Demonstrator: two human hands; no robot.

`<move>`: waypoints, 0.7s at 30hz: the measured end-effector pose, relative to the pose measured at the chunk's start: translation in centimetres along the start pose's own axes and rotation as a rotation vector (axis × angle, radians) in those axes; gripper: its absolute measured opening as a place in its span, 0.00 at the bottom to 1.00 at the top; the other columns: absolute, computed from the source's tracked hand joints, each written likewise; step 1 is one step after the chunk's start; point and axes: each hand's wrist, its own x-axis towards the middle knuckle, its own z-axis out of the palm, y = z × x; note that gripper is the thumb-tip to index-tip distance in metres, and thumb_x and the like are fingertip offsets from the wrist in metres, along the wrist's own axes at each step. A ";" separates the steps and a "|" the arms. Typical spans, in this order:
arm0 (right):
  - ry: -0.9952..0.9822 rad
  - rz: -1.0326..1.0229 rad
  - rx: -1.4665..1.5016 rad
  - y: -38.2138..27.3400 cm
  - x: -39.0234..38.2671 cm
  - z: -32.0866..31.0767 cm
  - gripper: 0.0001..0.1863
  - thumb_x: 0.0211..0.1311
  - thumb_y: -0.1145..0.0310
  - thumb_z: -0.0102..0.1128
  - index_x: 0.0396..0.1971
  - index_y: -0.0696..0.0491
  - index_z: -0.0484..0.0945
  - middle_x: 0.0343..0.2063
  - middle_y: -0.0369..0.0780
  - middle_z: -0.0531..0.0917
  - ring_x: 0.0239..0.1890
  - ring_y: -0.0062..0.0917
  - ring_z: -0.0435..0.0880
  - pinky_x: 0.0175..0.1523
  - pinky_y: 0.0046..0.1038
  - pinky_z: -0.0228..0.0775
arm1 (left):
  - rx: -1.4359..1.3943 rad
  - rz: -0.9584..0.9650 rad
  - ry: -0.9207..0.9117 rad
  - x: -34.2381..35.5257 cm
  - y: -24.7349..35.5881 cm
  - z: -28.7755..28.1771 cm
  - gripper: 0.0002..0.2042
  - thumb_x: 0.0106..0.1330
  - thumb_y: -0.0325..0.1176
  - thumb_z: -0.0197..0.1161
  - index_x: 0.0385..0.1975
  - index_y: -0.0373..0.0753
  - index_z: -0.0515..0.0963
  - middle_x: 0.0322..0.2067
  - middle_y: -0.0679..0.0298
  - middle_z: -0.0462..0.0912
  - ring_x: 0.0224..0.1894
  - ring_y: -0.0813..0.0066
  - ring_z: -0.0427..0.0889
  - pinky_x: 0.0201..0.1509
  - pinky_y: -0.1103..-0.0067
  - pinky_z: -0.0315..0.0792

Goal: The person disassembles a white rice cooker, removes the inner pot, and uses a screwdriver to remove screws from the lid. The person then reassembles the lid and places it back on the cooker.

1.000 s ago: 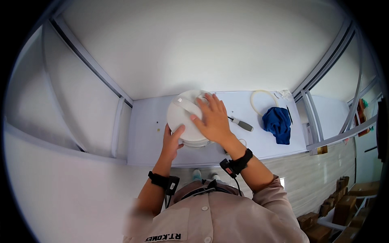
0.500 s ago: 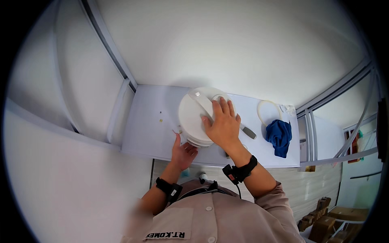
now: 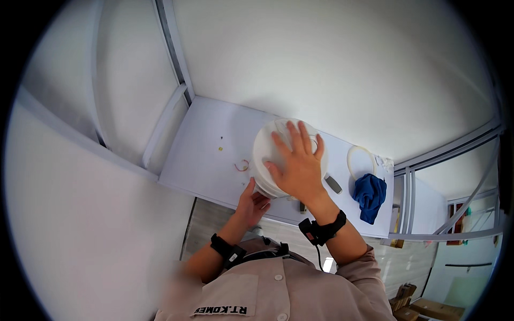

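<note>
So the right hand [image 3: 299, 167] is laid over the top of a round white unit [image 3: 263, 152], fingers spread wide. Left hand [image 3: 252, 207] is down at its near left side, thumb up by the edge; can't really tell how firm the hold is. All this on a pale table [image 3: 195, 155]. Off to the left there's a thin reddish wire [image 3: 242, 166], plus a tiny yellow bit [image 3: 220, 148] farther out. To the right you've got a grey tool handle [image 3: 333, 184], then a bunched-up blue cloth [image 3: 369, 197] with a cream tube [image 3: 349, 159] looping on its far side. Both wrists wear black straps [image 3: 330, 231], and cardboard boxes [image 3: 436, 309] sit way off near right.
</note>
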 end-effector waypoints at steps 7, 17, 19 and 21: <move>-0.047 -0.082 -0.021 -0.4 -0.3 1.7 0.23 0.69 0.52 0.60 0.58 0.47 0.83 0.65 0.44 0.77 0.74 0.45 0.65 0.76 0.60 0.48 | -0.022 0.144 -0.005 0.4 -0.7 1.8 0.46 0.63 0.76 0.59 0.61 0.34 0.72 0.52 0.62 0.75 0.54 0.67 0.72 0.68 0.68 0.62; -0.016 -0.062 -0.077 -1.0 -0.4 2.4 0.23 0.72 0.52 0.55 0.59 0.49 0.83 0.61 0.42 0.80 0.74 0.45 0.65 0.77 0.62 0.45 | -0.045 0.160 0.066 1.2 -0.9 2.0 0.41 0.66 0.76 0.55 0.64 0.47 0.72 0.56 0.65 0.76 0.55 0.70 0.71 0.62 0.67 0.62; -0.037 -0.056 -0.090 -1.2 -0.5 2.2 0.23 0.72 0.53 0.55 0.60 0.48 0.82 0.62 0.41 0.80 0.74 0.46 0.65 0.77 0.63 0.44 | -0.046 0.203 0.081 1.1 -1.0 2.1 0.42 0.63 0.78 0.57 0.57 0.41 0.76 0.49 0.64 0.79 0.50 0.69 0.75 0.59 0.70 0.69; -0.037 -0.059 -0.100 -1.3 -0.4 2.2 0.23 0.73 0.53 0.55 0.60 0.49 0.82 0.62 0.41 0.80 0.74 0.46 0.65 0.77 0.64 0.43 | -0.040 0.188 0.048 0.7 -0.7 2.1 0.39 0.68 0.75 0.54 0.63 0.46 0.74 0.54 0.66 0.78 0.52 0.72 0.73 0.61 0.70 0.64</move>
